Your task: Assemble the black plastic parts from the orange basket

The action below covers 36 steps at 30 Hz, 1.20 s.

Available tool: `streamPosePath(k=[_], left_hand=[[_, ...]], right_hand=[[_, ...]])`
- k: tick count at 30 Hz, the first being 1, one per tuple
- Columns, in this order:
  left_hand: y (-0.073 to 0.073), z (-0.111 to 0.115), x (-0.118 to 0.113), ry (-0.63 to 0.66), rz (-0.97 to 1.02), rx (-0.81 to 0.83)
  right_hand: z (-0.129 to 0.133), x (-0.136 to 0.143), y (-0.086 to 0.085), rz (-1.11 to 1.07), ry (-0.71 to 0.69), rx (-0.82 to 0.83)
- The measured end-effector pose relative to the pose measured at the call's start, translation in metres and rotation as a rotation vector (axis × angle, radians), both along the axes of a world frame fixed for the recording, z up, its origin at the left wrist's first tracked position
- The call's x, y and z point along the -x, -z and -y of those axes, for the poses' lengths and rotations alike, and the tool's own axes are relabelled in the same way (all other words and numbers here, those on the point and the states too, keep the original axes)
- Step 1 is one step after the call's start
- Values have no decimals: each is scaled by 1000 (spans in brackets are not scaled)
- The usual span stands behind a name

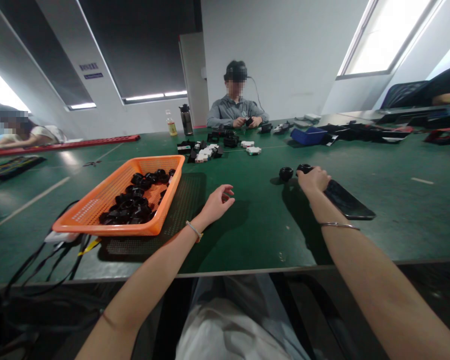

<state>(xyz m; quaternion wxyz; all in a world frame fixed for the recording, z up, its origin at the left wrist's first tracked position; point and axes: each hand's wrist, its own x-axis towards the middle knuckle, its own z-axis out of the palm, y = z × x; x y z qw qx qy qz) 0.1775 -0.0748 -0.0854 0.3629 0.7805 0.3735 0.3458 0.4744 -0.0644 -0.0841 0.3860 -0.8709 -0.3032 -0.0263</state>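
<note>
My left hand (pixel 218 202) is over the green table (pixel 255 220), right of the orange basket (pixel 159 220); its fingers are slightly curled and apart, with nothing between them. My right hand (pixel 315 180) is closed on a black part (pixel 303 168) at the right, beside a dark phone-like slab (pixel 347 200). Just left of that hand a second round black part (pixel 285 174) rests on the table. Several round black parts (pixel 129 205) lie in the basket.
Black and white pieces (pixel 206 152) lie at the table's middle back. A blue tray (pixel 308 135) is farther right. Two bottles (pixel 186 120) stand near a seated person (pixel 234 112) opposite. Cables (pixel 73 260) hang over the front left edge.
</note>
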Motion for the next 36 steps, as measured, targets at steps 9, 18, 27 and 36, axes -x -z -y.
streamPosePath(k=[9,18,27,36], left_hand=[[0,1,1,18,-64,-51],[1,0,0,35,-120,-100],[-12,2,4,-57,-131,-468],[-85,4,28,-473,-316,-657]], right_hand=[[3,7,-6,58,-38,247],[11,18,-17,66,15,-35],[7,60,-12,539,-623,-333],[6,86,0,491,-995,-80]])
